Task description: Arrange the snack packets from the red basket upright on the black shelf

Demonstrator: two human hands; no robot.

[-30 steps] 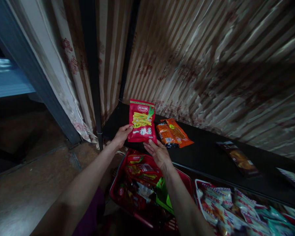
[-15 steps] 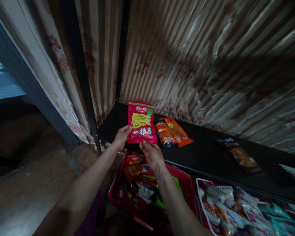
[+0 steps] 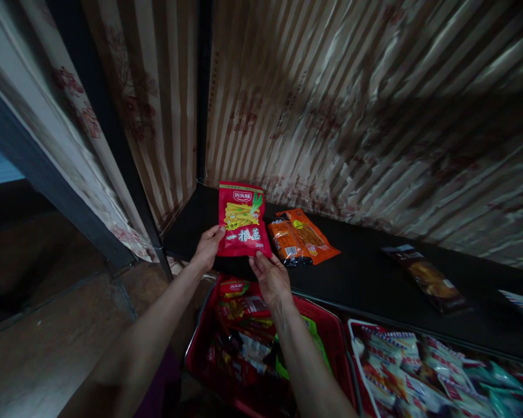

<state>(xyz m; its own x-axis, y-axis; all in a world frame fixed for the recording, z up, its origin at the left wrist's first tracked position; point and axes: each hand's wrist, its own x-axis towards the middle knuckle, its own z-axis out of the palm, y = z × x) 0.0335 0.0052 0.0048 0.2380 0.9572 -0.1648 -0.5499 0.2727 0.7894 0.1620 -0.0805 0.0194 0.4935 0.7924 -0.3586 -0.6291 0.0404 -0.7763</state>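
A red snack packet (image 3: 242, 217) with yellow sticks and a green leek printed on it stands face-up over the left end of the black shelf (image 3: 353, 273). My left hand (image 3: 209, 247) pinches its left edge near the bottom. My right hand (image 3: 270, 276) grips its lower right edge, thumb on the front. Just right of the packet, two orange packets (image 3: 311, 235) overlap on the shelf. Whether the red packet touches the shelf is hidden.
Below the shelf, a red basket (image 3: 342, 348) holds several packets. Another basket (image 3: 353, 339) at lower right holds white and teal packets. A dark brown packet (image 3: 429, 278) lies farther right on the shelf. Striped fabric (image 3: 309, 104) lines the back; a dark post (image 3: 113, 116) rises at left.
The view has shifted slightly, so the shelf, baskets and packets appear a little farther left or lower. Both hands keep their hold on the red packet.
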